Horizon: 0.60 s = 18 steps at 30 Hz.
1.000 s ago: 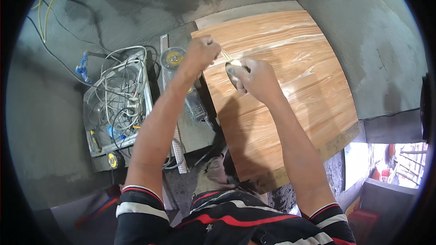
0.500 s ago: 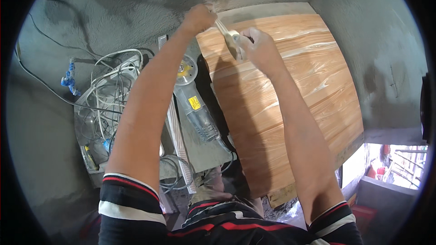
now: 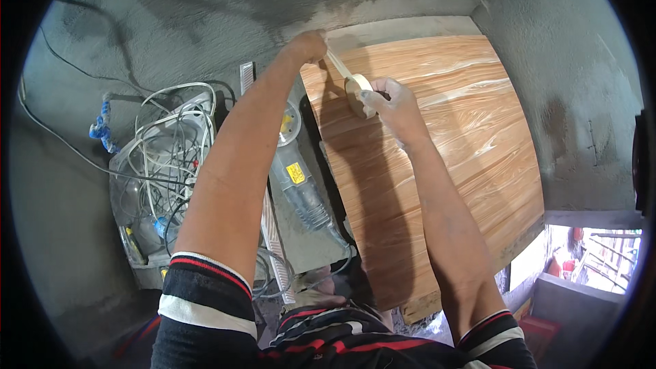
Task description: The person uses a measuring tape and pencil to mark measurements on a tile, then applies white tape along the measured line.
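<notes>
Beige masking tape roll (image 3: 358, 89) is gripped by the right hand (image 3: 395, 101); its strip end (image 3: 335, 63) is pinched by the left hand (image 3: 307, 46) at the wood-grain panel (image 3: 437, 164). Slackened tension could wrinkle the strip.

Black shirt, red-white striped short sleeves

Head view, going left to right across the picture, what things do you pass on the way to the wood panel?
Blue plug on a cable → clear tub of tangled wires → angle grinder → left hand pinning the tape end → roll of tape → right hand → wood-grain panel.
</notes>
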Tool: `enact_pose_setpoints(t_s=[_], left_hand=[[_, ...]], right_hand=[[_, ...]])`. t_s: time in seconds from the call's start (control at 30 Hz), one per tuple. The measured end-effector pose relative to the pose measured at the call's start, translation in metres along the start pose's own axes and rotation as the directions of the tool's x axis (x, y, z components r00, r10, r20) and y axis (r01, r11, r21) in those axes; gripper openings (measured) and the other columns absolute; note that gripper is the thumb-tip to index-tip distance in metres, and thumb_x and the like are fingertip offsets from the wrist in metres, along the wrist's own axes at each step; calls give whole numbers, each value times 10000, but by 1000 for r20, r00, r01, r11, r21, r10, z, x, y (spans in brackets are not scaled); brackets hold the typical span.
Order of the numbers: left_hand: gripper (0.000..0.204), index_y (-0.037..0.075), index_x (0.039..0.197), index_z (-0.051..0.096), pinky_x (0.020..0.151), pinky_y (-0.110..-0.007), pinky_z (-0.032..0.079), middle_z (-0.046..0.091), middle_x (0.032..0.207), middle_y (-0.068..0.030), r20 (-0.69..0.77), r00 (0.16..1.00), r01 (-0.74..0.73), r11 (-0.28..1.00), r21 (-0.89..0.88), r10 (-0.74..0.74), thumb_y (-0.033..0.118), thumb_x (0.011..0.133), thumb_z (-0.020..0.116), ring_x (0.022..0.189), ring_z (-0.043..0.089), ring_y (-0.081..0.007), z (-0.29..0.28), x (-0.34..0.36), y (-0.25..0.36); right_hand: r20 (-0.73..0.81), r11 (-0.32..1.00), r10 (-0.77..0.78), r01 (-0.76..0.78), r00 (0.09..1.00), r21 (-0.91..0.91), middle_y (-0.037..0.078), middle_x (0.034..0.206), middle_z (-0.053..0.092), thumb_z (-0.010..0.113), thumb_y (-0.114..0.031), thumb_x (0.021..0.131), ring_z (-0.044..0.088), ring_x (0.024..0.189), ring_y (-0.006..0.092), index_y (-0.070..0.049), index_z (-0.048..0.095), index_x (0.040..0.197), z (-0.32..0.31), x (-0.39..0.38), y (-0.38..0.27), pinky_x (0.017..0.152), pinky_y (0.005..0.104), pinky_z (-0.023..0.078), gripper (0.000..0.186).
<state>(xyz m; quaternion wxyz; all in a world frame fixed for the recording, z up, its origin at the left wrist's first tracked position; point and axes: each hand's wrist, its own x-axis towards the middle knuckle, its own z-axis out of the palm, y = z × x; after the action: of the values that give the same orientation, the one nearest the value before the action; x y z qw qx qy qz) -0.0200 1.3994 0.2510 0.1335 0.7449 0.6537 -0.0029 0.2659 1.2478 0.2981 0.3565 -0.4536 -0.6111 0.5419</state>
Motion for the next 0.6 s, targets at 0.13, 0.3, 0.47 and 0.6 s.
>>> enact_pose_setpoints(t_s=[0.13,0.3,0.47,0.6], left_hand=[[577,12,1497,524,1002,-420,531,696,1278,-281,166,974,203,927,-314,-157,186,948,518,1161,686,-396,2,-2,73],[595,58,1502,542,972,-453,550,685,1280,-300,-2,984,170,935,-312,-180,188,921,537,1126,696,-423,8,-7,15],[566,85,1457,593,953,-480,556,688,1250,-312,-70,987,116,948,-297,-143,203,905,567,1083,706,-441,19,3,36],[441,40,1308,680,924,-457,582,736,1157,-256,-3,982,176,927,-331,-187,103,891,551,1055,728,-394,16,2,45]], right_hand=[[-92,999,28,-25,995,32,52,891,708,745,-165,935,609,770,98,25,723,1096,-23,-8,19,702,281,493,250],[-42,998,-3,5,999,63,60,916,718,749,-144,927,625,810,113,28,715,1130,10,-3,-3,744,294,506,268],[-41,999,-13,11,999,-41,76,951,733,759,-139,919,650,854,146,30,711,1154,3,0,12,788,317,521,294],[-58,999,10,-13,998,-52,97,970,742,769,-144,909,665,880,161,35,710,1156,-1,0,10,813,321,528,311]])
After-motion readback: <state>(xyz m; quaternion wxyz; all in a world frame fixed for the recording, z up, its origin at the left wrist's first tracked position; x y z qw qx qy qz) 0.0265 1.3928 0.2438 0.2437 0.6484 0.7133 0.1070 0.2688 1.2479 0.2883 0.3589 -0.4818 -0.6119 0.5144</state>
